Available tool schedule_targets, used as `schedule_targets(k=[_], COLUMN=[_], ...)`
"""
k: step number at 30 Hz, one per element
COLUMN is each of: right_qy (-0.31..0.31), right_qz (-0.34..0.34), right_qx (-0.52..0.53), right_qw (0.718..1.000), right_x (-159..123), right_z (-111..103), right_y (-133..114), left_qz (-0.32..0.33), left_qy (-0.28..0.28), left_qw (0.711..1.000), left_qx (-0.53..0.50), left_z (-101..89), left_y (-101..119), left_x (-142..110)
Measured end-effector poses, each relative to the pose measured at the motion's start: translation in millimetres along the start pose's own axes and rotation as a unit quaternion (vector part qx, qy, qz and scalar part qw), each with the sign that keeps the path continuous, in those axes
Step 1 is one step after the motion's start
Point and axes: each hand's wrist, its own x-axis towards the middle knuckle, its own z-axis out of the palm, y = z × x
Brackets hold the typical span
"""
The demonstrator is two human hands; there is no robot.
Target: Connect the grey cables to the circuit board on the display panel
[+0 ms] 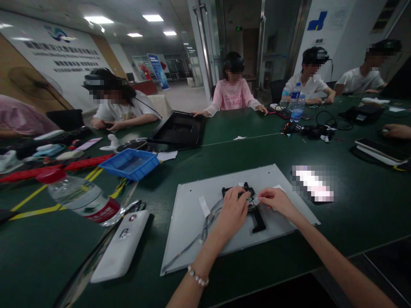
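Here, black part: a black plastic frame with a straight arm [258, 221] lies mid-panel under my fingers, arm pointing near.
Panel: a flat, pale grey rectangular board [189, 214] on the dark green tabletop [224, 149].
Left hand: my left hand [235, 209] rests over the frame, fingers bent down onto it; cannot tell whether they clamp it or only press.
Right hand: my right hand [276, 201], just right of the frame, thumb and forefinger together on a small whitish strip [256, 200].
Strip: looks thin, light and soft, likely to crease; best taken by one edge.
Frame: I judge it light and stiff, smooth enough to skid on the panel; hold by the outer rim, off the small parts in the middle, which look fragile.
Cables: thin grey cables [205, 229] run left and near; bendy, easily tugged, no place to grip.
Left, off-panel: white rounded rectangular case [122, 248].
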Motion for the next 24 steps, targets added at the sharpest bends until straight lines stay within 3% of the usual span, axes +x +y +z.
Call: schedule_targets(k=[15,24], right_qy=[0.045,0.048], right_qz=[0.037,-0.008], right_qx=[0.129,0.001], right_qw=[0.990,0.999], right_x=[-6,-11], right_z=[5,16], right_y=[3,-1], left_qz=[0.016,0.022], left_qy=[-0.038,-0.056], left_qw=[0.999,0.998], left_qx=[-0.001,0.036], left_z=[7.6,6.4], left_y=[4,9], left_x=[-2,-1])
